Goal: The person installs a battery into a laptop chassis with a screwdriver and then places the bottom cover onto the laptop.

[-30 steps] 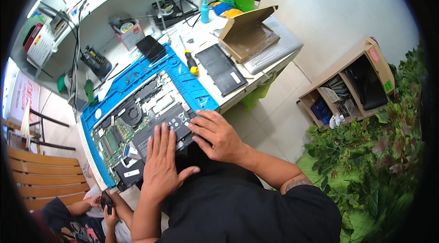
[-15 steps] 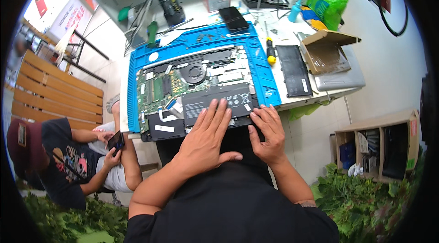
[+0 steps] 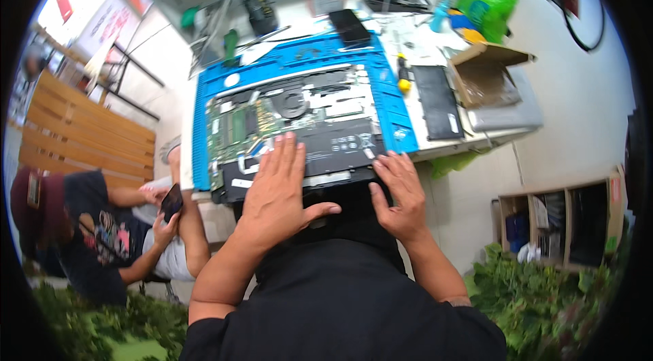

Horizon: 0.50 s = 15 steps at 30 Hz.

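Note:
An opened laptop base (image 3: 231, 133) lies on a blue repair mat (image 3: 258, 57), its circuit board and fan (image 3: 291, 104) bare. Along its near side sits a flat black battery (image 3: 340, 145). My left hand (image 3: 275, 187) rests flat with fingers stretched over the battery's left end and the laptop's near edge, thumb pointing right. At the laptop's near right corner is my right hand (image 3: 400, 198), fingers spread and fingertips touching the edge. Neither hand holds anything.
Right of the mat lie a yellow-black screwdriver (image 3: 404, 75), a second black battery (image 3: 437, 102) and an open cardboard box (image 3: 486, 79). A black phone (image 3: 349, 28) lies at the back. On the left a seated person (image 3: 102, 232) holds a phone. A shelf unit (image 3: 564, 218) stands at lower right.
My left hand has slid left across the battery, uncovering more of its middle. My right hand has stayed almost in place at the corner.

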Each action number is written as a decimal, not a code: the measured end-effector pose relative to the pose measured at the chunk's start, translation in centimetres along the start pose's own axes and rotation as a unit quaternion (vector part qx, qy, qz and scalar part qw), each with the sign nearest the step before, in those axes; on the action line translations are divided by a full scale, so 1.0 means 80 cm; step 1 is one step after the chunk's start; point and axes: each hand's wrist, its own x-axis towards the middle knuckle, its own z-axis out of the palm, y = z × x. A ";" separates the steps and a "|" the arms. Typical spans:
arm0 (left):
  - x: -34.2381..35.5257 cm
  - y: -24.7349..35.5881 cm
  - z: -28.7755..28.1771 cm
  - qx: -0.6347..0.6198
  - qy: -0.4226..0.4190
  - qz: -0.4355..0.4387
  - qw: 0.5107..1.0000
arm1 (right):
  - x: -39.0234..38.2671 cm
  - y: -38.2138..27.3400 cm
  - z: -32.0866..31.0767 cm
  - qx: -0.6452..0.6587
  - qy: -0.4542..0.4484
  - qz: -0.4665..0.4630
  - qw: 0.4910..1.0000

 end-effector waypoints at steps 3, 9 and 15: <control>0.000 0.001 0.007 -0.024 -0.009 -0.011 1.000 | 0.003 -0.004 -0.001 -0.011 -0.011 -0.008 1.000; 0.026 0.030 0.028 0.003 -0.027 0.062 0.998 | -0.007 0.001 -0.027 0.025 0.071 0.015 0.997; 0.045 0.047 0.020 0.014 -0.045 0.130 0.990 | -0.009 0.068 -0.097 -0.030 0.221 0.133 0.966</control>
